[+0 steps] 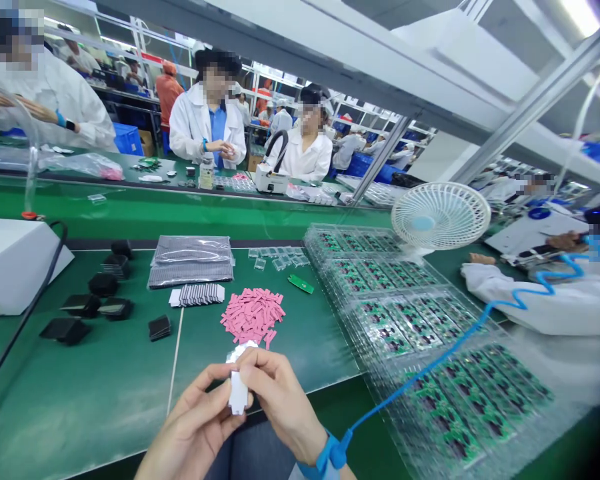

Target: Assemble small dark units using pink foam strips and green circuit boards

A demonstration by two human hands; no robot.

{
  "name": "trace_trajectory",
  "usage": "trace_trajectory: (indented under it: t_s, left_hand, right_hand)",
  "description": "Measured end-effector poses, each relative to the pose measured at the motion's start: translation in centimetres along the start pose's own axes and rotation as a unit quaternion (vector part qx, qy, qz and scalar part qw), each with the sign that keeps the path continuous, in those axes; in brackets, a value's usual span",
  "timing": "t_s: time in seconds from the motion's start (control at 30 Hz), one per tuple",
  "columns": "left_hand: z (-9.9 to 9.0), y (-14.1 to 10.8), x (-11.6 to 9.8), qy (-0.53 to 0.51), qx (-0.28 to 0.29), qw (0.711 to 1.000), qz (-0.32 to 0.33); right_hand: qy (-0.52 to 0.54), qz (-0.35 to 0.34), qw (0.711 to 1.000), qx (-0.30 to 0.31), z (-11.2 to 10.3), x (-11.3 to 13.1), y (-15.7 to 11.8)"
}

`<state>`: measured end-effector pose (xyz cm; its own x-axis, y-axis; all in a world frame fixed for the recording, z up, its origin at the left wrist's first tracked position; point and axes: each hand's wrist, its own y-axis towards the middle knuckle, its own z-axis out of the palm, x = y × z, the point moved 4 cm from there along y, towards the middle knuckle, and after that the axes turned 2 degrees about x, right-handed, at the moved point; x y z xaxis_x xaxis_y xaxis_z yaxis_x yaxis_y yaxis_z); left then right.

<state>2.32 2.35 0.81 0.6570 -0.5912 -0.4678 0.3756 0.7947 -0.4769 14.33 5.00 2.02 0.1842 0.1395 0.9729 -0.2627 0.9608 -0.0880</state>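
Head view: the left hand (190, 427) and right hand (280, 407) pinch a white strip (239, 393), long axis upright, just below the pink strips (253, 317).

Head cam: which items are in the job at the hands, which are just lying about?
In hand: left hand, right hand, white folded piece pinched between them.

Untouched, lying about: pile of pink strips, stacked clear trays of green circuit boards, black blocks, white desk fan.
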Motion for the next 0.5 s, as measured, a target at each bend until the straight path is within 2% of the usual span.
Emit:
trace_trajectory:
  t_s: [0.03, 0.07, 0.1, 0.17, 0.27, 0.33, 0.43, 0.5]
  left_hand:
    - [-0.1, 0.3, -0.4, 0.004, 0.003, 1.0, 0.011]
    - [-0.2, 0.6, -0.9, 0.009, 0.001, 1.0, 0.024]
    - [-0.4, 1.0, -1.4, 0.012, -0.006, 0.999, 0.039]
    - [-0.9, 1.7, -2.4, 0.012, -0.025, 0.997, 0.068]
    - [-1.7, 2.5, -3.6, -0.007, -0.028, 0.996, 0.089]
    - [-2.1, 2.8, -3.9, -0.02, -0.023, 0.995, 0.092]
    - [-2.6, 3.1, -4.1, -0.036, -0.018, 0.994, 0.103]
    - [-2.7, 3.2, -4.1, -0.041, -0.009, 0.993, 0.108]
  right_hand:
    - [-0.103, -0.023, 0.994, -0.001, -0.8, 0.7, 0.7]
    - [-0.227, -0.052, 0.972, -0.016, -1.8, 1.5, 1.6]
    - [-0.294, -0.07, 0.952, -0.052, -3.3, 2.2, 2.6]
    - [-0.352, -0.086, 0.922, -0.14, -6.9, 3.5, 4.7]
    - [-0.416, -0.082, 0.871, -0.249, -12.0, 4.4, 7.3]
    - [-0.436, -0.067, 0.851, -0.286, -14.3, 4.2, 8.1]
    - [-0.435, -0.057, 0.846, -0.303, -15.6, 3.8, 8.0]
    - [-0.413, -0.057, 0.86, -0.294, -15.0, 3.5, 7.2]
